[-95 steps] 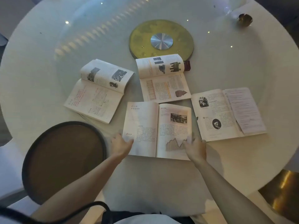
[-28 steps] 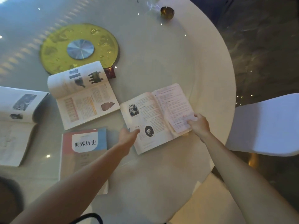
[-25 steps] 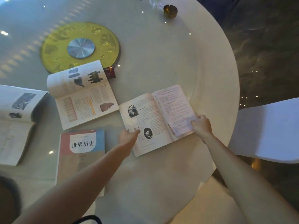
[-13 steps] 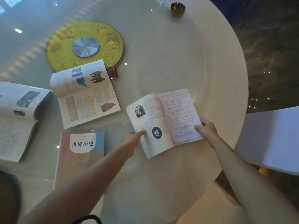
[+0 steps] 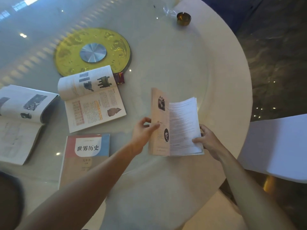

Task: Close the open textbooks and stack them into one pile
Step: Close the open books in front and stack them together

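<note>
A half-folded textbook (image 5: 181,125) is held between both hands over the right side of the round table (image 5: 182,63). My left hand (image 5: 142,131) grips its raised left half, thumb on the page. My right hand (image 5: 207,140) grips the lower right corner of its right pages. A closed textbook (image 5: 86,153) with a red, white and blue cover lies flat near the front. An open textbook (image 5: 94,98) with pictures of bronze vessels lies behind it. Another open textbook (image 5: 21,120) lies at the left edge, cut off by the frame.
A yellow disc with a silver hub (image 5: 93,52) sits at the table's middle. A small red box (image 5: 119,78) lies beside it. A brass ashtray (image 5: 183,18) stands at the far edge. A white chair (image 5: 279,146) is on the right, a dark stool (image 5: 8,201) lower left.
The right-hand textbook lay flat and open; now its left half is swung up toward the right pages. Both hands have shifted their grip onto it. The view has drifted slightly.
</note>
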### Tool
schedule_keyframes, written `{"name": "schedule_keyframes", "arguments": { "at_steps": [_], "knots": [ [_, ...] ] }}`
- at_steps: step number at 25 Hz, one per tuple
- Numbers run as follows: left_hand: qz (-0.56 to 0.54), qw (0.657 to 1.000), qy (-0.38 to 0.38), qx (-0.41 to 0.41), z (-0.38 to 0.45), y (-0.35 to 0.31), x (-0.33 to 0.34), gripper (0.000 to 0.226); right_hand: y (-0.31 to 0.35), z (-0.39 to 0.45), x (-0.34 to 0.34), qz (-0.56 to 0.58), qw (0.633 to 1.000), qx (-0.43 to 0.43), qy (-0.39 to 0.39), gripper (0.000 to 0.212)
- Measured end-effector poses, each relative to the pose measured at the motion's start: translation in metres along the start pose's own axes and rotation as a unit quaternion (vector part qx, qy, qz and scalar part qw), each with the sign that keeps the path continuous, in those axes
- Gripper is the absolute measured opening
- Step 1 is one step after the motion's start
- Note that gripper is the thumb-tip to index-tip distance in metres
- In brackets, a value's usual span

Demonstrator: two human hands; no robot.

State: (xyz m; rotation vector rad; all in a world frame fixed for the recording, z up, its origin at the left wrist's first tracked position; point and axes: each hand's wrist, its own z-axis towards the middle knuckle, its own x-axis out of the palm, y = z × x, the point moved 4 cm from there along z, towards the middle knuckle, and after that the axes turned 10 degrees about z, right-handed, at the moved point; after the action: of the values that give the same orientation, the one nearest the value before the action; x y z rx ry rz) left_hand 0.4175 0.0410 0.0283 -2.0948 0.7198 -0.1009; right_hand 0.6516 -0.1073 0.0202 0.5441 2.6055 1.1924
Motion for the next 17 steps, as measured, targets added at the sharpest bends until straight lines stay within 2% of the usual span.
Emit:
{"name": "schedule_keyframes", "arguments": {
  "at_steps": [5, 6, 8, 9, 11, 13, 15, 17],
  "knots": [
    [0.043, 0.993, 0.107, 0.037, -0.01, -0.012, 0.053, 0.008, -0.016, -0.004, 0.024, 0.065, 0.998, -0.022, -0.003, 0.032],
    [0.048, 0.99, 0.13, 0.037, -0.012, -0.008, 0.062, 0.011, -0.02, -0.005, 0.027, 0.101, 0.995, -0.012, -0.006, 0.029],
    [0.096, 0.981, 0.164, 0.043, -0.013, 0.006, 0.074, 0.019, -0.03, -0.001, 0.029, 0.164, 0.986, 0.015, -0.021, 0.039],
    [0.13, 0.974, 0.179, 0.043, -0.014, 0.015, 0.076, 0.019, -0.034, 0.001, 0.029, 0.166, 0.985, 0.023, -0.033, 0.04],
    [0.193, 0.958, 0.209, 0.037, -0.016, 0.035, 0.075, 0.016, -0.042, 0.002, 0.031, 0.099, 0.992, 0.026, -0.068, 0.029],
    [0.218, 0.956, 0.194, 0.03, -0.017, 0.048, 0.067, 0.011, -0.048, 0.0, 0.032, 0.049, 0.993, 0.027, -0.107, 0.026],
    [0.217, 0.97, 0.112, 0.015, -0.017, 0.051, 0.05, 0.03, -0.047, -0.005, 0.033, 0.089, 0.989, 0.02, -0.12, 0.029],
    [0.202, 0.979, 0.027, -0.005, -0.015, 0.052, 0.027, 0.049, -0.041, -0.012, 0.036, 0.14, 0.985, 0.01, -0.096, 0.033]
  ]
}}
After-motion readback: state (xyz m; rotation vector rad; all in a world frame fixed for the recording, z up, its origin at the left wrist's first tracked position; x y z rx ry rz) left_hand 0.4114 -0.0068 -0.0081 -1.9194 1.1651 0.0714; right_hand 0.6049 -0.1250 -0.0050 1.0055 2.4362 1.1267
